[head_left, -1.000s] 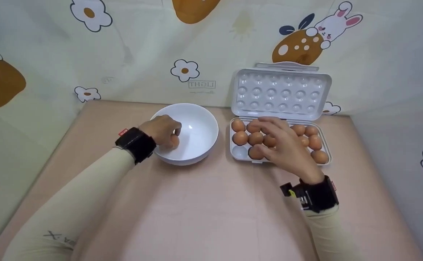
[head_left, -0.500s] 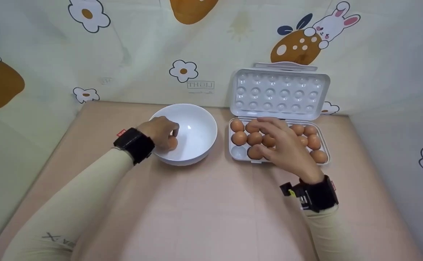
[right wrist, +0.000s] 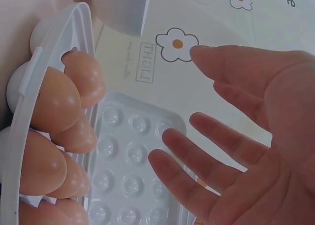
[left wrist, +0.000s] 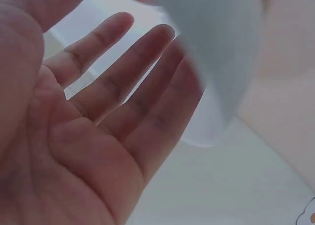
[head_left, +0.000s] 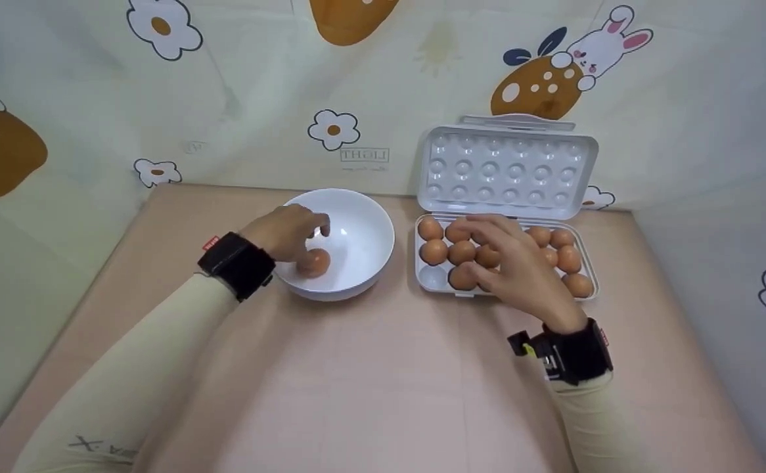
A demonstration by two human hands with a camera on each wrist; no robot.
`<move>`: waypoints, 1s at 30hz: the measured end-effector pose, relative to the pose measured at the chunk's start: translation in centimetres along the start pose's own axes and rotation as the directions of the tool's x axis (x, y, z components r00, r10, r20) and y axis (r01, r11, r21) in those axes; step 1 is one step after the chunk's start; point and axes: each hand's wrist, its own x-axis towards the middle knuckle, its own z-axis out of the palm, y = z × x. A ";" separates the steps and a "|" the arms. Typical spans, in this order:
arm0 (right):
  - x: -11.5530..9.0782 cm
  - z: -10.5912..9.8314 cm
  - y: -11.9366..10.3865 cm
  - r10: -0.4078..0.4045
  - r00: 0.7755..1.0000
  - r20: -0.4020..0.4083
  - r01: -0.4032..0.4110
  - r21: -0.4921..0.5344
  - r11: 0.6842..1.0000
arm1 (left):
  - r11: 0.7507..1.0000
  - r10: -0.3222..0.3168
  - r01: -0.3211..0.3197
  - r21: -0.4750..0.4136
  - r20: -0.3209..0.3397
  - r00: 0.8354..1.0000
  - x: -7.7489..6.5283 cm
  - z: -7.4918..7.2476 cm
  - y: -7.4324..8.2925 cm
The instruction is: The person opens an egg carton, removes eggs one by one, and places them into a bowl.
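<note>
A brown egg (head_left: 315, 263) lies inside a white bowl (head_left: 366, 240), against its near left wall. Above that egg, at the bowl's left side, my left hand (head_left: 283, 231) has its fingers spread. In the left wrist view the palm and fingers of the left hand (left wrist: 103, 107) show nothing held, with the bowl's wall (left wrist: 221, 67) beside them. My right hand (head_left: 521, 276) hovers over a white egg carton (head_left: 433, 278) of brown eggs, covering some of them. Seen from the right wrist, the right hand (right wrist: 241, 141) is loosely spread and apart from the eggs (right wrist: 56, 99).
The carton's dimpled lid (head_left: 508, 172) stands raised at the back, near a cloth backdrop (head_left: 245, 92) printed with flowers and a rabbit. A pinkish cloth (head_left: 383, 381) covers the table. The carton's front left cup has no egg.
My left hand has let go of the egg, which now rests in the bowl. The left fingers have spread and lifted slightly up and left. My right hand has stayed still.
</note>
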 end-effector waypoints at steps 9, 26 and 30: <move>-0.1 0.2 0.6 -0.074 0.997 -0.012 0.073 -0.061 0.995 | 0.976 0.184 -0.213 -0.053 -0.330 0.926 -1.3 -0.2 3.5; 0.1 1.3 2.5 -0.007 0.998 0.060 0.011 -0.069 0.998 | 0.928 0.239 -0.348 -0.134 -0.505 0.829 -0.4 3.4 9.4; 0.2 1.4 2.8 -0.009 0.997 0.080 0.013 -0.057 0.998 | 0.917 0.254 -0.372 -0.146 -0.506 0.824 0.0 4.3 10.0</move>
